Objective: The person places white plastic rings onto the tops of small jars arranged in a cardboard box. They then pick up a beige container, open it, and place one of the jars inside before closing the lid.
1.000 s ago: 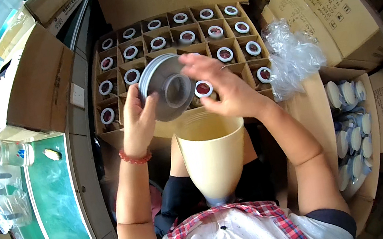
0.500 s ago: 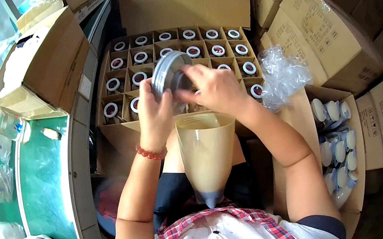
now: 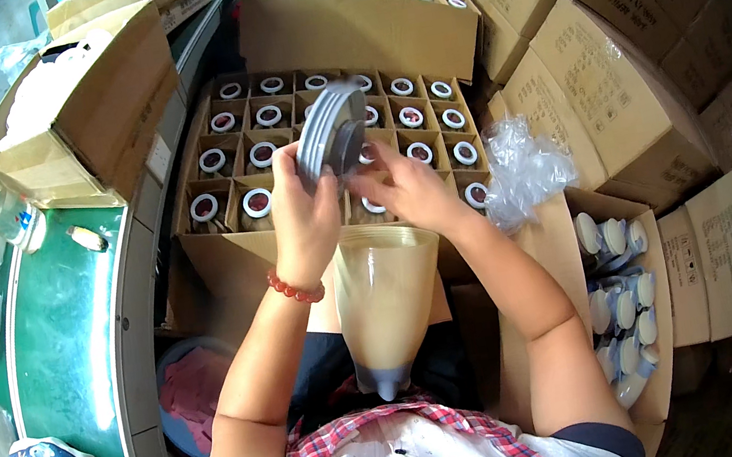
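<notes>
A round grey lid [image 3: 333, 137] with a ridged rim and a darker disc on its face is held up on edge by my left hand [image 3: 304, 205], which is closed round its lower side. My right hand [image 3: 418, 189] hovers just right of the lid, fingers and thumb apart, with nothing visible in them. Below both hands, a tall yellowish see-through container [image 3: 390, 297] rests at my lap with its wide rim up. It narrows to a grey pointed end, and neither hand touches it.
Ahead stands a divided carton [image 3: 223, 243] of white-rimmed round-topped items, another behind it. Clear plastic bags [image 3: 525, 168] lie at its right. A box of white-topped parts [image 3: 625, 313] is at my right, beside stacked cartons [image 3: 612, 81]. A green table [image 3: 66, 346] runs along my left.
The lid has turned so its darker face shows more. My right hand has drawn back from it, slightly down and to the right. The view has shifted a little.
</notes>
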`<state>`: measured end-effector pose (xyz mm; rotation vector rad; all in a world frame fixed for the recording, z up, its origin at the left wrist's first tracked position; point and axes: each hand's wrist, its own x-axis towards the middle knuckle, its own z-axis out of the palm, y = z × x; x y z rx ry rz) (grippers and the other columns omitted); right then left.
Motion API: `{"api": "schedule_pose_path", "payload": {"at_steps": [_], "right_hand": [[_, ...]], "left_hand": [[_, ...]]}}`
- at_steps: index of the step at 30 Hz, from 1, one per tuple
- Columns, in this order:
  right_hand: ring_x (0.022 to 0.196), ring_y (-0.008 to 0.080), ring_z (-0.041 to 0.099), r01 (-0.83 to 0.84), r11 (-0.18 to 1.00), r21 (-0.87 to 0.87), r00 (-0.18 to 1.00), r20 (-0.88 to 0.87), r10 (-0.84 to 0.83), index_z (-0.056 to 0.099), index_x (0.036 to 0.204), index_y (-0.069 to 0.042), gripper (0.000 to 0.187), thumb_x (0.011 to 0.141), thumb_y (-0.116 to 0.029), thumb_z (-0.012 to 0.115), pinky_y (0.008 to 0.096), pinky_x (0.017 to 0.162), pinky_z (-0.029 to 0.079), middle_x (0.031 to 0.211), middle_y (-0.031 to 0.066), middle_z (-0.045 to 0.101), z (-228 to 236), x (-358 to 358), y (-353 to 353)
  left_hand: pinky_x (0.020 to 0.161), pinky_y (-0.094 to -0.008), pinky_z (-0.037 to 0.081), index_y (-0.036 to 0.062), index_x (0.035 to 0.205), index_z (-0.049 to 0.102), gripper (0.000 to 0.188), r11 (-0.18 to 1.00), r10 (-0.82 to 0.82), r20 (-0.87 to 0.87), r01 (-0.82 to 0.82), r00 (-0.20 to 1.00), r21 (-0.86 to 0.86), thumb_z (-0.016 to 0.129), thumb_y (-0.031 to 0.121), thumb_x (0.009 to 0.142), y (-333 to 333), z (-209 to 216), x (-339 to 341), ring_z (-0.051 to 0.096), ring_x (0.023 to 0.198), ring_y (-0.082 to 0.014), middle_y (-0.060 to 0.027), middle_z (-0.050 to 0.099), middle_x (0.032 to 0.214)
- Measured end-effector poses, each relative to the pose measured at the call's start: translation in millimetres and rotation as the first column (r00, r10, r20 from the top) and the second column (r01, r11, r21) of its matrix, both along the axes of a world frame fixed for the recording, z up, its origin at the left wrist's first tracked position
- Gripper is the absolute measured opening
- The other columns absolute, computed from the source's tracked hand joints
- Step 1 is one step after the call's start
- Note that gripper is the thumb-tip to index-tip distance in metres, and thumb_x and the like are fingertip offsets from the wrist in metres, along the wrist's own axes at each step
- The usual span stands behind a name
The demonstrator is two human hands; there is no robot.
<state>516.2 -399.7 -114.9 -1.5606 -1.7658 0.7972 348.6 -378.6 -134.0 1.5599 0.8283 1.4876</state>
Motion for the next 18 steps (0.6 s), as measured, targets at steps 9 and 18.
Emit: {"api": "schedule_pose_path", "payload": {"at_steps": [9, 18], "right_hand": [[0.069, 0.0313, 0.067, 0.129, 0.988, 0.080, 0.983, 0.118, -0.138, 0.054, 0.119, -0.003, 0.058, 0.086, -0.051, 0.057, 0.0410, 0.066, 0.053, 0.068, 0.0169, 0.063, 8, 3, 2], [0.063, 0.0283, 0.066, 0.031, 0.930, 0.365, 0.890, 0.413, -0.192, 0.061, 0.105, 0.004, 0.070, 0.087, -0.062, 0.049, 0.0341, 0.061, 0.053, 0.083, 0.0177, 0.067, 6, -6, -6]], "left_hand": [[0.074, -0.0206, 0.044, -0.0003, 0.110, 0.046, 0.027, 0.976, -0.141, 0.131, 0.160, 0.981, -0.148, 0.049, -0.004, 0.083, -4, 0, -8, 0.049, 0.084, -0.0071, -0.0035, 0.052, 0.096], [0.076, -0.0199, 0.044, 0.0001, 0.111, 0.046, 0.030, 0.988, -0.121, 0.070, 0.127, 0.990, -0.086, 0.047, -0.005, 0.082, -7, -3, -10, 0.049, 0.087, -0.0064, -0.0038, 0.053, 0.098]]}}
